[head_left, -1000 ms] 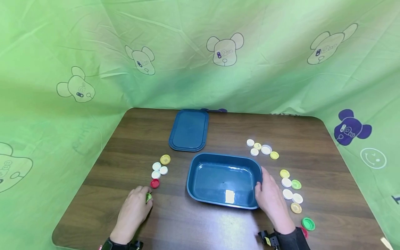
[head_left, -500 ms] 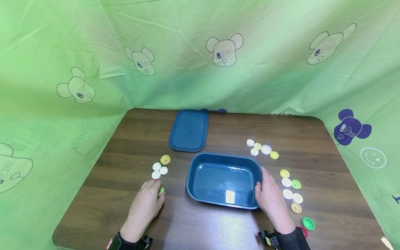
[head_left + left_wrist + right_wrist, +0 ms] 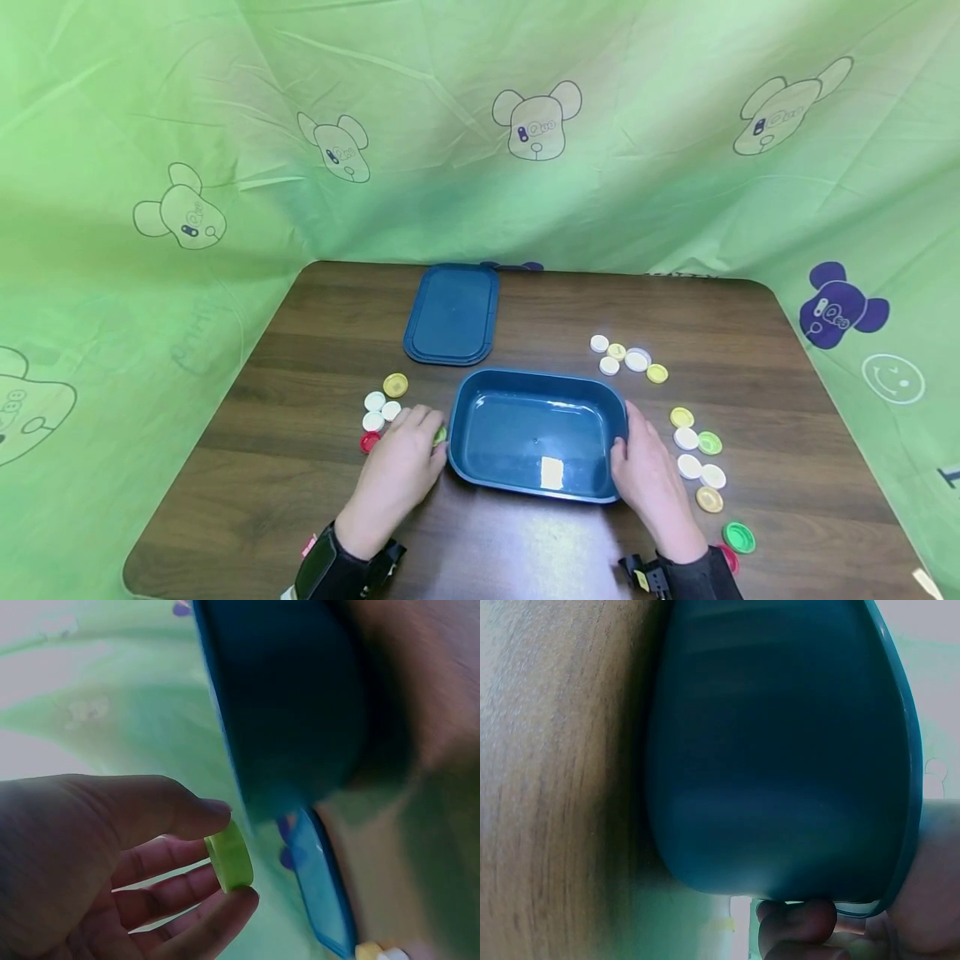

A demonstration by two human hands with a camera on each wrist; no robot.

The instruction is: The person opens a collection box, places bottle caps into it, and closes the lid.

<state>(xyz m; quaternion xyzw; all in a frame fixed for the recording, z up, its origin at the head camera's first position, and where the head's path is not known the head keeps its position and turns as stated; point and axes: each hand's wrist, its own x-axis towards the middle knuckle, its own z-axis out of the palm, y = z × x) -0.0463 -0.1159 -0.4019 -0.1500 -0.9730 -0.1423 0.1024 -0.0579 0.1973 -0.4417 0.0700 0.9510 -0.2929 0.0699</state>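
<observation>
The left hand [image 3: 401, 467] pinched a small lime-green plastic bottle cap [image 3: 229, 856] on edge between thumb and fingertips, carried just beside the left rim of the dark blue rectangular plastic tub [image 3: 536, 433], evidently so the cap could clear the wall. The right hand [image 3: 651, 479] clasped the tub's right end with thumb over the rim and fingers curled against the outer wall, seemingly to steady it on the brown wood-grain counter [image 3: 315, 333]. Loose white, yellow, red and green caps [image 3: 686, 437] lay to either side, and the matching blue lid [image 3: 452, 314] lay flat behind.
</observation>
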